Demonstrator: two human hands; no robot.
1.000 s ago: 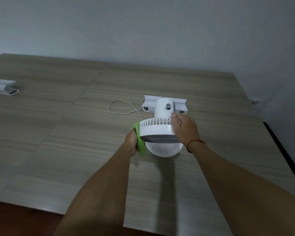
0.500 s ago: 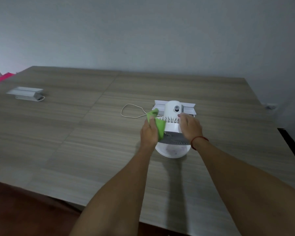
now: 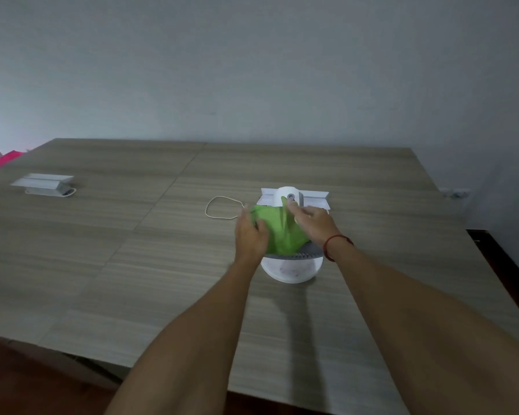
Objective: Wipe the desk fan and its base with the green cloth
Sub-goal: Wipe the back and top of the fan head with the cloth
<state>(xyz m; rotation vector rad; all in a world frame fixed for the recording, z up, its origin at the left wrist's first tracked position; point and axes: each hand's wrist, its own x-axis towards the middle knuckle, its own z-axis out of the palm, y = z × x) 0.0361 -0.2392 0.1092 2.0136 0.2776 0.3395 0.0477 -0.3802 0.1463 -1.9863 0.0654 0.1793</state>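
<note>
**Op:** Grey wall behind, and a wide wood-grain table [image 3: 132,265] with seams running across it. I've got the fan [image 3: 292,265] standing right of centre on that table, between my two hands.

**Desk:** Which way does it point?

**Op:** Its head is tipped so the grille faces toward me and down; the long axis runs away from me, from the round white front up to the motor housing at the back, where a small grey knob shows.

**Desk:** And the hands?

**Op:** My left hand [image 3: 249,235] is curled on the left edge of the cloth [image 3: 277,232], pinching it. My right hand [image 3: 313,224] lies on the cloth's right side with fingers spread forward, pressing it on the fan; I can't tell if it actually grips. A red cord circles that wrist.

**Desk:** What can't you see?

**Op:** The cloth drapes over the top of the fan, so most of the grille is hidden; only a grey ribbed strip and the smooth white dome show below. Motion blur softens the fingers. A thin white cable [image 3: 219,208] loops left of the fan, and a white strip [image 3: 315,196] sits behind it. Another white strip [image 3: 44,184] lies far left.
</note>
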